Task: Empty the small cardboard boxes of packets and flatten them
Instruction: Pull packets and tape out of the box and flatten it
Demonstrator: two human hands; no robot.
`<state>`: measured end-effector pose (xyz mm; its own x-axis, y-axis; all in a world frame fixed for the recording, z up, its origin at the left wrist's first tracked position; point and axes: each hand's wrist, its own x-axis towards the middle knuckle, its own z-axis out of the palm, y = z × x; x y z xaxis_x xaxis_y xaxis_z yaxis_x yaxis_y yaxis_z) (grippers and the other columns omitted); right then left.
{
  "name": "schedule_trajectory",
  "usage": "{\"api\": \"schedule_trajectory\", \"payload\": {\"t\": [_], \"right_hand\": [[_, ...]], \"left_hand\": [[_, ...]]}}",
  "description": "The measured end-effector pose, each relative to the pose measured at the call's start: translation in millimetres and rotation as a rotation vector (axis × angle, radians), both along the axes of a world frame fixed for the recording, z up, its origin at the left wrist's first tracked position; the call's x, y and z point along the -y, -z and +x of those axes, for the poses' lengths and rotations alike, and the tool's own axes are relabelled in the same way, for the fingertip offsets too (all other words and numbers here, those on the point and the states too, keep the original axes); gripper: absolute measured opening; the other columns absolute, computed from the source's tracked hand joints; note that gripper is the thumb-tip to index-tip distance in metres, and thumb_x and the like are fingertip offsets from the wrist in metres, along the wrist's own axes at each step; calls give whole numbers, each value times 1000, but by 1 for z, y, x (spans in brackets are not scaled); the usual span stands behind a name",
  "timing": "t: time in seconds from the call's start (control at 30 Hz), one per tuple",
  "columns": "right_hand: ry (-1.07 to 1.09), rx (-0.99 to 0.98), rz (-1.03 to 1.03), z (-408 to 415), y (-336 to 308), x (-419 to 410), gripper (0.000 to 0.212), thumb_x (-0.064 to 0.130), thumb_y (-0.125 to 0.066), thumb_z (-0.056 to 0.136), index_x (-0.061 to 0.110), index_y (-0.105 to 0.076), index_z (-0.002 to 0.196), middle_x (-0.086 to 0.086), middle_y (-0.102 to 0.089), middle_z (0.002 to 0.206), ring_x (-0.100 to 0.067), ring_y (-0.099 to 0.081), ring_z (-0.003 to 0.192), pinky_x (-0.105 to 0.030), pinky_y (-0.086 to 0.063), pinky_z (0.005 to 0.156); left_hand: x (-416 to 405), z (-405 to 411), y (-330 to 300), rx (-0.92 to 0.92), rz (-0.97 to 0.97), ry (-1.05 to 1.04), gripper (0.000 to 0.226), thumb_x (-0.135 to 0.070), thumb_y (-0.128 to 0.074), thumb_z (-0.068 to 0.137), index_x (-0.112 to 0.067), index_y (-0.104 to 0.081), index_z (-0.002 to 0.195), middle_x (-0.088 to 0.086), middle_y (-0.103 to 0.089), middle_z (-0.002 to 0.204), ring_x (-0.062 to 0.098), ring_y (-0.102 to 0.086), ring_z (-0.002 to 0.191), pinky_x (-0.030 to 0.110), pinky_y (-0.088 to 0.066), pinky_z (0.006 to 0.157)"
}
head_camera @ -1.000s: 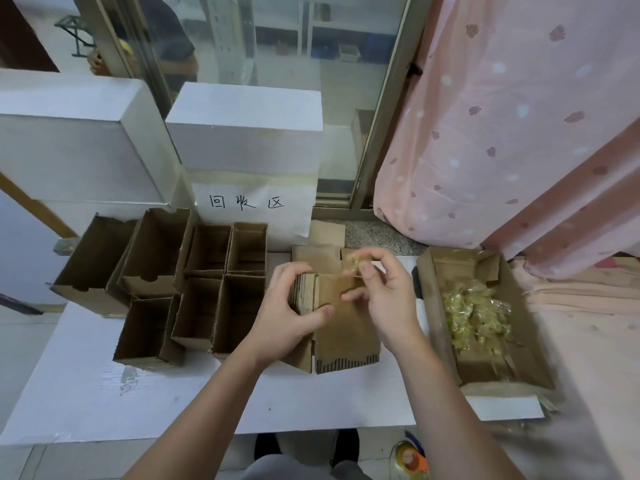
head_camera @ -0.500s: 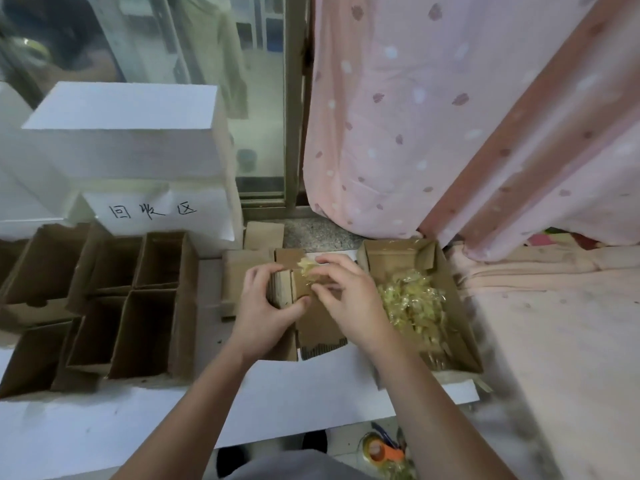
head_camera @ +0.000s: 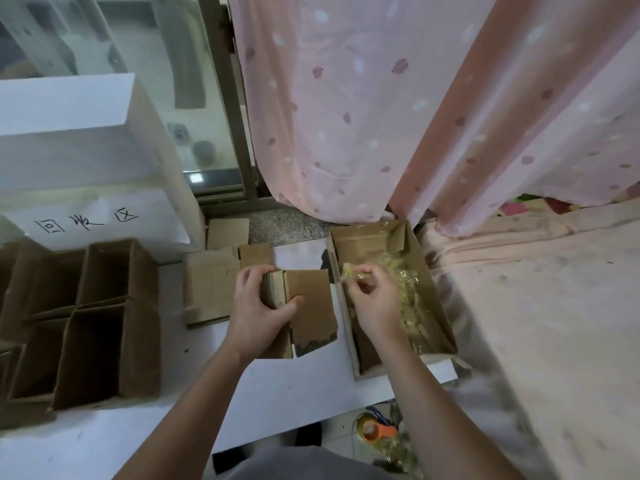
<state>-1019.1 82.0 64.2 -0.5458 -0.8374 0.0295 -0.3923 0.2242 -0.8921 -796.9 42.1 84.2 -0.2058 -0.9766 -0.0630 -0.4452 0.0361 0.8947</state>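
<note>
While the left hand (head_camera: 258, 311) gripped the small cardboard box (head_camera: 299, 315) on the white surface (head_camera: 270, 386), seemingly to steady it, the right hand (head_camera: 375, 303) pinched a packet (head_camera: 351, 271) over the collecting tray (head_camera: 446, 341), apparently for release among those gathered.

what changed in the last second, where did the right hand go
The right hand, pinching a packet, moved right from above the small cardboard box to over the collection box. The left hand kept gripping the small box; the view also swung right.
</note>
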Motion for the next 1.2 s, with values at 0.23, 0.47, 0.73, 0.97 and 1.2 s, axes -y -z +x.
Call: {"api": "schedule_trajectory", "payload": {"t": [0.23, 0.47, 0.73, 0.97, 1.2], "right_hand": [[47, -93, 555, -54, 77, -19, 47, 3, -74, 86, 20, -67, 130, -10, -55, 137, -11, -64, 83, -21, -55, 70], [-199, -279, 810, -52, 100, -32, 57, 16, -69, 96, 11, -49, 149, -10, -39, 153, -29, -47, 136, -34, -42, 110], [-189, -295, 843, -46, 100, -33, 61, -3, -63, 95, 14, -47, 151, -14, -63, 128, -27, -62, 115, -31, -55, 92], [-241, -407, 778, -40, 86, -36, 66, 2, -65, 95, 18, -41, 154, -9, -36, 156, -24, -58, 123, -29, -53, 100], [-317, -356, 683, -29, 33, -25, 70, 11, -60, 98, 28, -32, 159, 4, -24, 164, -16, -57, 122, -33, -51, 103]], "left_hand": [[0, 3, 4, -21, 34, -14, 56, -31, -88, 81, -40, -50, 121, -8, -42, 126, -10, -46, 111, 30, -51, 91], [-5, 5, 3, -30, 55, -19, 56, -50, -82, 68, -45, -52, 116, -12, -46, 124, -5, -50, 115, 32, -47, 102], [-7, 7, 5, -20, 72, 13, 56, -31, -90, 80, -40, -53, 120, -7, -46, 127, -2, -50, 116, 15, -41, 92], [-8, 11, 4, -25, 71, 25, 57, -45, -90, 72, -47, -52, 114, -11, -45, 126, -6, -49, 114, 19, -42, 93], [-7, 15, 0, -12, 86, 25, 58, -32, -91, 78, -41, -52, 121, -7, -41, 129, -10, -48, 109, 20, -45, 90]]}}
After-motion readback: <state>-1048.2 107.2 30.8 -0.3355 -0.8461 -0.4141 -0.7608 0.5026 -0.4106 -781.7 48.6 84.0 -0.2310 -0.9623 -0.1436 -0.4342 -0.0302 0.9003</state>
